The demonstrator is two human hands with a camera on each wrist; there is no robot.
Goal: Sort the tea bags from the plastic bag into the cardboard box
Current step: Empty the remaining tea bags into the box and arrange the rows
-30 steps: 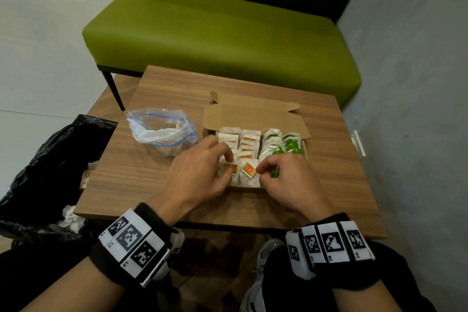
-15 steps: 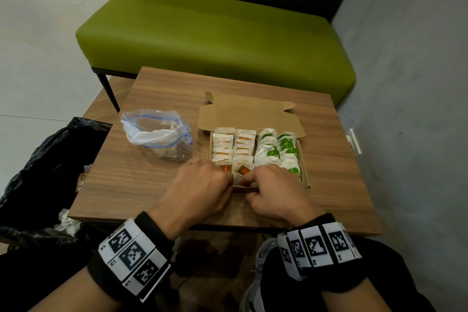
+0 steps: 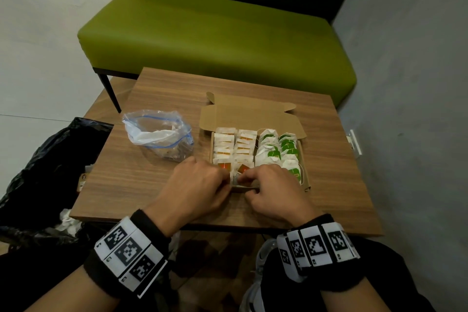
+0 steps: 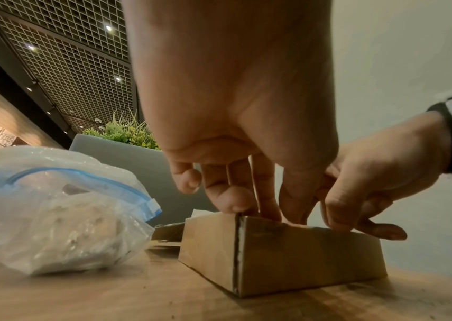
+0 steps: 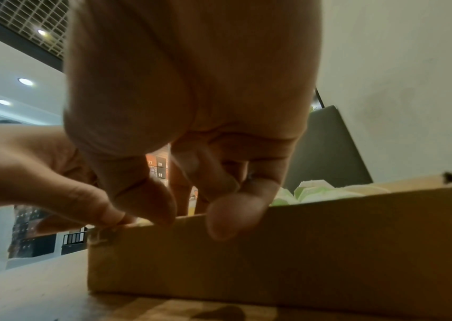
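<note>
The open cardboard box [image 3: 255, 119] lies mid-table, its lid folded back. Orange-tagged tea bags [image 3: 224, 145] fill its left rows and green-tagged tea bags [image 3: 274, 153] its right rows. Both hands meet at the near wall [image 4: 301, 256]. My left hand [image 3: 225, 182] dips thumb and forefinger into the near-left corner. My right hand [image 3: 247, 177] curls over the rim, thumb and forefinger together. A white tea bag [image 3: 236, 176] shows between the two hands, and both seem to pinch it. The fingertips are hidden behind the wall. The plastic bag [image 3: 157, 134] sits left of the box, apart from both hands.
The small wooden table [image 3: 152, 185] ends just behind my wrists. A green bench [image 3: 215, 33] stands beyond it, and a grey wall [image 3: 405, 109] runs along the right. A black rubbish bag [image 3: 50, 159] hangs open at the table's left side.
Both hands have drawn back from the middle rows to the box's near wall and closed in on each other. The orange-tagged bags at the front now sit lower in the box.
</note>
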